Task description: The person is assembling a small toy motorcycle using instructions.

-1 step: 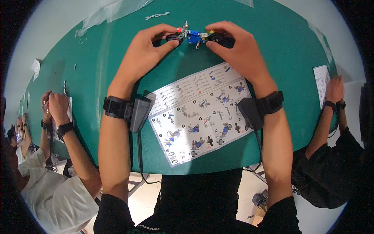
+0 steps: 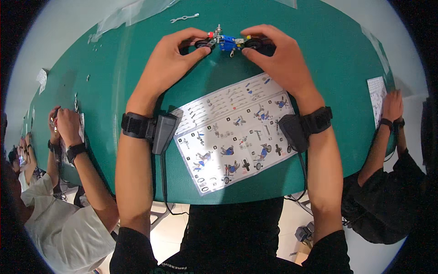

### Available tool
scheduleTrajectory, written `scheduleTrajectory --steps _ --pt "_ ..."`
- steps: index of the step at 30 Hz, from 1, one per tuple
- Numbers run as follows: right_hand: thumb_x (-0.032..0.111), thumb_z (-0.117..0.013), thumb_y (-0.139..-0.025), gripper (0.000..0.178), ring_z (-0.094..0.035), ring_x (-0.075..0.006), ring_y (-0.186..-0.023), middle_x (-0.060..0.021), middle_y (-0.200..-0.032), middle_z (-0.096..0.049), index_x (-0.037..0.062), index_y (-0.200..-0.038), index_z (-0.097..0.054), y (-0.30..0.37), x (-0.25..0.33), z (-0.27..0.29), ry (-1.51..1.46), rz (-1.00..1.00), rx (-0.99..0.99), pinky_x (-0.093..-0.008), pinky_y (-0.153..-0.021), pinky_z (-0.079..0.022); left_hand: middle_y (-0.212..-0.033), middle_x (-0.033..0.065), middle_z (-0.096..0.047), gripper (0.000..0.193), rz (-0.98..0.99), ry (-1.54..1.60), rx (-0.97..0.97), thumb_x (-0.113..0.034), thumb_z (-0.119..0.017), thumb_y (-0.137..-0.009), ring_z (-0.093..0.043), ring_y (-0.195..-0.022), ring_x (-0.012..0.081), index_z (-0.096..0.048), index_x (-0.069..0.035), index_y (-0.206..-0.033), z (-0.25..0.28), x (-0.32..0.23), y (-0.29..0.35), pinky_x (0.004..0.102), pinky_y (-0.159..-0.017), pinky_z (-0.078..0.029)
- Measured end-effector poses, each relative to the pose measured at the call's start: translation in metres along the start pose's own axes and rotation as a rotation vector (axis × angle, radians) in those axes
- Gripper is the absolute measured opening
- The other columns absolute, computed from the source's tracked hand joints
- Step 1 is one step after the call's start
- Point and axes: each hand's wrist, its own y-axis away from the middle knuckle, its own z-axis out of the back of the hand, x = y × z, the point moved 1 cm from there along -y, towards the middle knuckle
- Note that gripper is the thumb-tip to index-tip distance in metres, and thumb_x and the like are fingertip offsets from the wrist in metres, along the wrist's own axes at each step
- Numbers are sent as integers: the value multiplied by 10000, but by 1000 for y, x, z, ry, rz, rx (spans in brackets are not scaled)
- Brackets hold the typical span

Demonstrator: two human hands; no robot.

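A small blue toy motorbike model [image 2: 228, 43] of metal strips, with black wheels and a red piece, rests on the green table [image 2: 337, 68]. My left hand [image 2: 171, 59] pinches its left end by the black wheel. My right hand [image 2: 276, 57] holds its right end, fingers around the other wheel. Between my forearms lies a white sheet of pictured building steps [image 2: 235, 132]. Each of my wrists carries a black strap with a small box and a cable.
A small metal spanner [image 2: 184, 18] lies beyond the model, with clear plastic bags [image 2: 132, 13] further back. A person on the left [image 2: 68, 125] and another on the right [image 2: 392, 107] work at the same table, each with a paper sheet.
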Motion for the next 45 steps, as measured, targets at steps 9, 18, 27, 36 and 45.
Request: scheduleTrajectory --steps 9,18,27,36,45 --pt "222 -842 -903 289 -735 -372 -976 -150 -1044 -754 79 -1141 -765 -1 -3 1 123 63 7 -448 -871 -584 -1198 67 -771 329 -64 -106 -24 -58 -814 -973 -725 -1137 157 -728 -26 -1289 0 9 -3 305 -1041 -548" --pt "227 -828 -903 243 -697 -387 -989 -153 -1006 -727 74 -1076 -751 -1 -5 -3 156 57 23 -481 -874 -556 -990 22 -633 260 -109 -26 -80 -113 -820 -946 -584 -907 147 -755 -36 -1186 -4 8 0 289 -838 -475" --pt "186 -821 -935 251 -701 -311 -947 -119 -1016 -721 46 -1126 -738 -1 -5 -3 197 65 22 -397 -849 -543 -1208 53 -737 282 -101 -51 -22 -50 -773 -1003 -699 -1176 149 -701 -20 -1273 -1 10 -1 303 -1065 -532" --pt "229 -829 -885 274 -697 -375 -1012 -154 -1030 -729 69 -1092 -746 -2 -4 1 148 79 -7 -475 -902 -560 -1185 58 -733 296 -86 13 -52 -26 -787 -975 -701 -1153 166 -707 -16 -1260 -5 6 -1 315 -1083 -530" --pt "157 -807 -941 294 -745 -229 -1053 -90 -1143 -765 62 -1214 -752 0 -3 5 73 47 7 -342 -961 -575 -1222 69 -730 331 -85 5 -39 7 -785 -952 -696 -1177 181 -706 -21 -1273 -3 2 2 338 -1110 -523"
